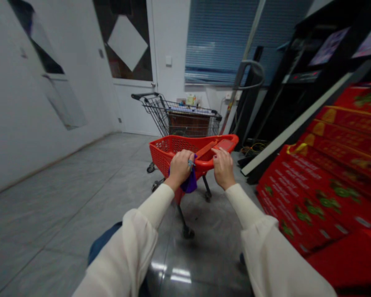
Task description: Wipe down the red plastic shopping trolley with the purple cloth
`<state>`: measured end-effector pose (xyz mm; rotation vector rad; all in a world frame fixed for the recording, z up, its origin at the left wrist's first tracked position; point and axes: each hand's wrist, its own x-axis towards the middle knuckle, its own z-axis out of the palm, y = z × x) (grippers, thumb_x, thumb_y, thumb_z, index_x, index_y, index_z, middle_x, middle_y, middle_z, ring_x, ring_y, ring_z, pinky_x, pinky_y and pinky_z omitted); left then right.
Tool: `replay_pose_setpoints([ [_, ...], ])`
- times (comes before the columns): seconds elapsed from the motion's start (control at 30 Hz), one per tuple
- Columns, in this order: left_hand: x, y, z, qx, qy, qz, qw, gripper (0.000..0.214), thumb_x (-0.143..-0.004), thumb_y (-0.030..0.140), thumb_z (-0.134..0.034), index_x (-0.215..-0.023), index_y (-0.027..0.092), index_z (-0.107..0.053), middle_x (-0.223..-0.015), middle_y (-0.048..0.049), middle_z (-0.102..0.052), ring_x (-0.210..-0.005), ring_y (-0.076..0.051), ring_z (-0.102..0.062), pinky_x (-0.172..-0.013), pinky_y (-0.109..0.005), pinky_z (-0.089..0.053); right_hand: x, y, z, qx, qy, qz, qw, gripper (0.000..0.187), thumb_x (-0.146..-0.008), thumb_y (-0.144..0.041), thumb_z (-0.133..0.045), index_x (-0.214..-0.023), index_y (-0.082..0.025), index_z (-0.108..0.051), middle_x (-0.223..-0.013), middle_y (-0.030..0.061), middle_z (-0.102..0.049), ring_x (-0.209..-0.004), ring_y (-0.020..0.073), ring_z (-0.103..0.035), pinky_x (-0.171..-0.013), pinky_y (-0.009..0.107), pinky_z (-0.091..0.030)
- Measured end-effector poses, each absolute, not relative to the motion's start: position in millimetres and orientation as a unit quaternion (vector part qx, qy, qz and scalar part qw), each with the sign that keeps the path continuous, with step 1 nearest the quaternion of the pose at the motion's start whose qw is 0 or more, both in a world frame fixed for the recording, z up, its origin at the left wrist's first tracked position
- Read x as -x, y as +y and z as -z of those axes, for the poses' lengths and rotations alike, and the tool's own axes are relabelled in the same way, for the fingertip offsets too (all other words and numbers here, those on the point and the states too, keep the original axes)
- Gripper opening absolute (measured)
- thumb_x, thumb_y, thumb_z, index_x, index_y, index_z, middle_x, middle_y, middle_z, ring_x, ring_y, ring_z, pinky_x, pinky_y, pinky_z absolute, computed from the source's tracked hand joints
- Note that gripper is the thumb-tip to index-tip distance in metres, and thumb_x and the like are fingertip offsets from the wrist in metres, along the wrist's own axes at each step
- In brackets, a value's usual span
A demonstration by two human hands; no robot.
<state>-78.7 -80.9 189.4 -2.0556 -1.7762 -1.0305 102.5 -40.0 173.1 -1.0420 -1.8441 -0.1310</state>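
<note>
A red plastic shopping basket on a wheeled stand (pixel 170 150) stands in front of me, with a long orange handle (pixel 206 149) lying across its top. My left hand (pixel 181 167) is over the near rim, pressing a purple cloth (pixel 190 184) against it. Most of the cloth hangs below my hand, on the outside of the basket. A ring shows on that hand. My right hand (pixel 223 168) grips the rim further right, its fingers curled over the edge. The basket's inside is partly hidden from this angle.
A wire shopping cart (pixel 181 117) holding a brown box stands behind the basket, near a white door (pixel 132 107). Stacked red cartons (pixel 315 185) line the right side, beside a black display stand (pixel 324 62). Grey tiled floor (pixel 64 214) spreads left.
</note>
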Motion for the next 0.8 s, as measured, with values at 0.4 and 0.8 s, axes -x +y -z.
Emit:
replay_pose_setpoints([
  [0.4,85,-95,-199,0.738,-0.562,0.357,0.109,0.034,-0.104,0.034,-0.03,-0.093,0.022,-0.06,-0.096,-0.0041,-0.065,-0.094,-0.017,-0.058,-0.088,-0.028,-0.042,-78,-63,-170,0.445,-0.739,0.085,0.499,0.046,-0.1,-0.032,-0.025,-0.124,-0.021,-0.062,-0.123,0.0093,-0.066,-0.128,0.0247,-0.046,-0.111,0.047,-0.028],
  [0.8,94,-85,-207,0.751,-0.567,0.327,0.087,0.034,-0.103,0.033,-0.032,-0.093,0.023,-0.062,-0.097,-0.0044,-0.067,-0.095,-0.017,-0.06,-0.087,-0.028,-0.044,-106,-26,-175,0.479,-0.733,0.142,0.462,0.047,-0.098,-0.031,-0.029,-0.131,-0.019,-0.059,-0.134,0.0124,-0.06,-0.129,0.0257,-0.046,-0.114,0.05,-0.024],
])
